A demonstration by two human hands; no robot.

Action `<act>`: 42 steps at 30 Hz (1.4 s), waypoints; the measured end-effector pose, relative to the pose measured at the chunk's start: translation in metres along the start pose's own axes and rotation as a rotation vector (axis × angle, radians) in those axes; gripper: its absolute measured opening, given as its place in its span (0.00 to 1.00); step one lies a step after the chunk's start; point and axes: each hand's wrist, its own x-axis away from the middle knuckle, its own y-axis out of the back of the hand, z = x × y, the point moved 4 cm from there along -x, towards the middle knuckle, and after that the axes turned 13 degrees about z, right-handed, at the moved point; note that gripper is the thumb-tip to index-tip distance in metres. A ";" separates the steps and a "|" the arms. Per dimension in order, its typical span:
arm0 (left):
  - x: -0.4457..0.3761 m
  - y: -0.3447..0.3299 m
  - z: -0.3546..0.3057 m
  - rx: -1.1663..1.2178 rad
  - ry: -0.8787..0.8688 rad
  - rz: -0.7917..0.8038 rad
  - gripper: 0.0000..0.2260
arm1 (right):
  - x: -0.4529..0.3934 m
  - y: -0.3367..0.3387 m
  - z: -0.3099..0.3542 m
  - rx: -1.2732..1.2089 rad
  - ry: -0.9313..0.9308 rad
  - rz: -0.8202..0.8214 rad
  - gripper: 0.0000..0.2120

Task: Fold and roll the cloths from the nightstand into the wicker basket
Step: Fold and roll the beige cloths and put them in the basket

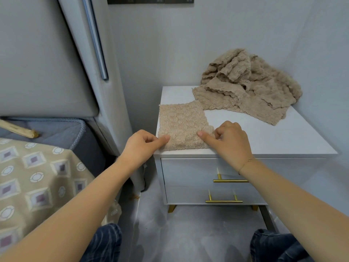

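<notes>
Folded beige cloth lies flat at the front left corner of the white nightstand. My left hand pinches its near left edge between thumb and forefinger. My right hand pinches the near right edge, thumb on top, other fingers curled. Heap of unfolded cloths sits at the nightstand's back, touching the folded cloth's far corner. Wicker basket: out of frame.
</notes>
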 end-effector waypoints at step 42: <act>0.028 -0.017 -0.026 -0.769 -0.568 -0.029 0.12 | 0.032 -0.001 0.002 0.160 0.557 0.114 0.20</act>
